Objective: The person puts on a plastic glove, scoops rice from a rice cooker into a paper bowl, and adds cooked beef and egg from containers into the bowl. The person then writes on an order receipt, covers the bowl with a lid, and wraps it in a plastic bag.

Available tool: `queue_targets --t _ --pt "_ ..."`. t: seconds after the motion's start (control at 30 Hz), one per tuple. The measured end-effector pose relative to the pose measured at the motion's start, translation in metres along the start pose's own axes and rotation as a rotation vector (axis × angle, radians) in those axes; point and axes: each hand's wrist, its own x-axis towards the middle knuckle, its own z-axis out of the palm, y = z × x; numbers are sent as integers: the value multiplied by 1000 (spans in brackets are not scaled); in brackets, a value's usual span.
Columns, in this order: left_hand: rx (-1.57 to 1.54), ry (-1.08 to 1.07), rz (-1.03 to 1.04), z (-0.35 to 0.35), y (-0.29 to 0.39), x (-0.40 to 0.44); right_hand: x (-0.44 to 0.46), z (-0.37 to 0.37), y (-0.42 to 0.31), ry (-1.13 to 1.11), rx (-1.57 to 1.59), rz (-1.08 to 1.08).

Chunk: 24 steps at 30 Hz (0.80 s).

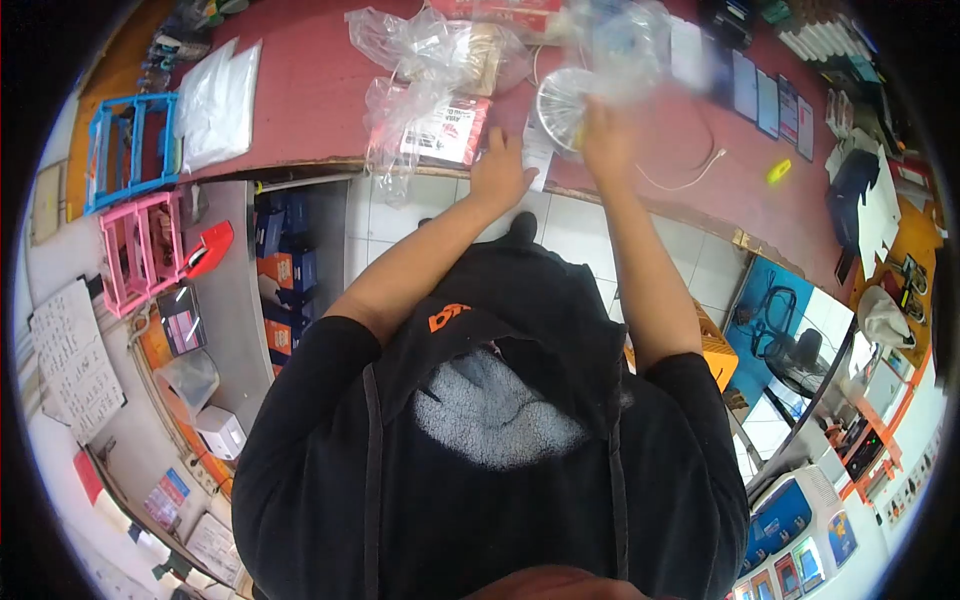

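My left hand [503,172] rests at the near edge of the red tabletop with its fingers apart. Just left of it lies a red and white printed packet [445,132], partly under crumpled clear plastic [385,130]. A strip of white paper [538,160] sits between my two hands. My right hand [608,145] is smeared by motion at the right rim of a round, clear, shiny roll [562,105]; whether its fingers grip anything is unclear. Beyond it, a blurred clear plastic wrapping [620,40] spreads over the table.
A white cable [690,180] and a yellow object [779,172] lie on the red table [300,120] to the right. Several phone-like slabs [768,100] stand in a row behind them. White plastic bags [222,105] and a blue rack [130,150] occupy the left end.
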Motion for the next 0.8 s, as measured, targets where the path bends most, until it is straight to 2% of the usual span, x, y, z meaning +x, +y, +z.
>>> queue_targets --t 0.03,0.13,0.2,0.27,0.37,0.4,0.43,0.5,0.63,0.67,0.7,0.8 --pt "6 70 20 2 0 -2 0 8 2 -43 -31 -24" --pt "-3 77 -63 5 0 -3 -1 22 7 -149 -96 -80" --pt "17 121 -62 8 -1 -6 -5 28 10 -249 -372 -365" --pt "35 171 -61 11 -6 -11 -7 29 11 -267 -353 -366" --pt "-100 166 58 12 -16 -25 -5 18 2 -297 -303 -360" --pt "-113 176 31 12 -21 -36 -7 12 0 -308 -269 -340" --pt "-218 124 112 9 -27 -50 -13 6 10 -252 -249 -400" --pt "-403 28 246 -9 -37 -78 -23 -11 22 -176 -16 -394" --pt "-583 -5 145 -82 -42 -140 -66 -41 52 16 26 -137" --pt "-614 18 135 -104 -39 -152 -80 -46 54 -5 -70 -143" --pt "-627 155 249 -127 -34 -163 -96 -49 54 -25 -167 -150" --pt "-596 511 604 -208 -19 -207 -153 -30 35 -233 -137 -171"
